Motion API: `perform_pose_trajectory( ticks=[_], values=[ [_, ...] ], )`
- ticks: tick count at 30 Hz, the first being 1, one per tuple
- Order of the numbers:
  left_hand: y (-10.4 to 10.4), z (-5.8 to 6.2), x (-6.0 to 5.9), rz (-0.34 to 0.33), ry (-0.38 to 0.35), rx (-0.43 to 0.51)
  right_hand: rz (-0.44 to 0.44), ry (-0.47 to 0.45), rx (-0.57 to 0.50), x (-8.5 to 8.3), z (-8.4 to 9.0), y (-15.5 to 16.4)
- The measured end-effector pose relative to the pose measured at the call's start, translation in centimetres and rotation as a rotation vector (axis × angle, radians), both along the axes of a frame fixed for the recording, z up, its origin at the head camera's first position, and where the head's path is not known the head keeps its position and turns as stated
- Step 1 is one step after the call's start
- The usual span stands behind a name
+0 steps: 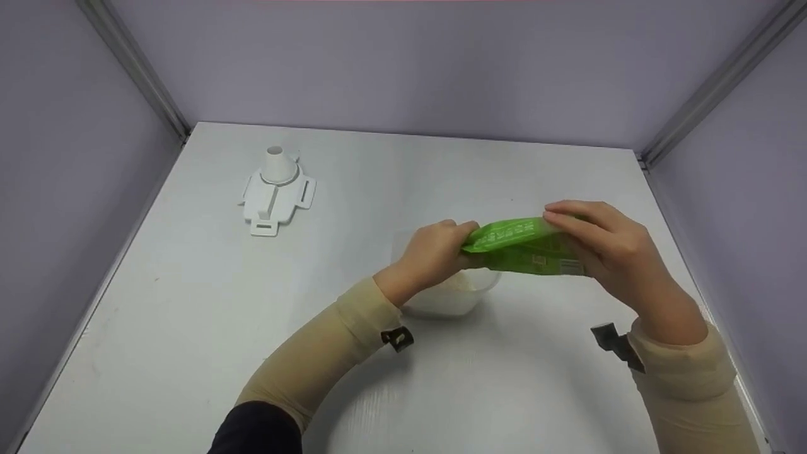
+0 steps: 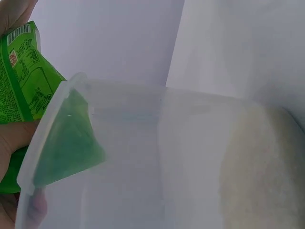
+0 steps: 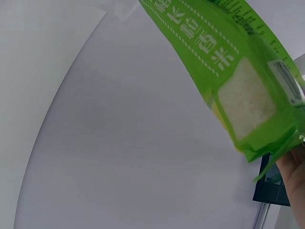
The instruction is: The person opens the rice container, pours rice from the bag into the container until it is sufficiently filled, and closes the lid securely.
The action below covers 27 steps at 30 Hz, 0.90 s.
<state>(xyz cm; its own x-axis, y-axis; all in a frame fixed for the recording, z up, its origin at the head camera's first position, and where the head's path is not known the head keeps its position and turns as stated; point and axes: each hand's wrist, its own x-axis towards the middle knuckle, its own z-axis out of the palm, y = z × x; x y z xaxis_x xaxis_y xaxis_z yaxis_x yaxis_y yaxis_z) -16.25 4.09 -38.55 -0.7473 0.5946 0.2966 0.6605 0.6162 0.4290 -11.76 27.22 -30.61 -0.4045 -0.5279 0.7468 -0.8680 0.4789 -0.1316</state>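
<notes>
A green bag of rice point(image 1: 529, 252) is held tilted above a clear plastic container point(image 1: 441, 308). My left hand point(image 1: 434, 252) grips the bag's narrow mouth end, right over the container's rim. At the other, raised end, my right hand point(image 1: 615, 249) holds the bag between thumb and fingers. Through the bag's window in the right wrist view, pale grains point(image 3: 245, 98) show. The left wrist view has the bag's green mouth point(image 2: 71, 143) reaching inside the container's wall, and pale rice point(image 2: 262, 171) lying at the bottom. My left hand partly hides the container in the head view.
A white plastic lid point(image 1: 277, 195) with side clips and a cone-shaped spout lies at the back left of the white table point(image 1: 189, 315). Grey-lilac panels point(image 1: 403, 69) enclose the table at the back and both sides.
</notes>
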Motion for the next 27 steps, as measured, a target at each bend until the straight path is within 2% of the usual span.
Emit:
perform_pose_trajectory(
  ticks=[5,11,16,22,27],
  values=[
    [-0.5,-0.4,-0.1,-0.023,-0.103,-0.011,0.011,-0.033,0.036,-0.3,-0.4,-0.4],
    [-1.4,-0.7,-0.3,-0.091,-0.254,-0.035,0.031,-0.077,0.083,-0.6,-0.5,-1.3],
    [-2.1,-1.2,-0.5,-0.134,-0.319,-0.049,0.066,-0.112,0.107,-0.9,-0.5,-2.2],
    [-2.6,-1.6,-0.3,-0.139,-0.339,-0.028,0.089,-0.125,0.107,-1.0,-0.4,-3.0],
    [-3.1,-1.2,-0.3,-0.109,-0.278,-0.039,0.101,-0.112,0.069,-1.1,-0.3,-3.3]
  ],
)
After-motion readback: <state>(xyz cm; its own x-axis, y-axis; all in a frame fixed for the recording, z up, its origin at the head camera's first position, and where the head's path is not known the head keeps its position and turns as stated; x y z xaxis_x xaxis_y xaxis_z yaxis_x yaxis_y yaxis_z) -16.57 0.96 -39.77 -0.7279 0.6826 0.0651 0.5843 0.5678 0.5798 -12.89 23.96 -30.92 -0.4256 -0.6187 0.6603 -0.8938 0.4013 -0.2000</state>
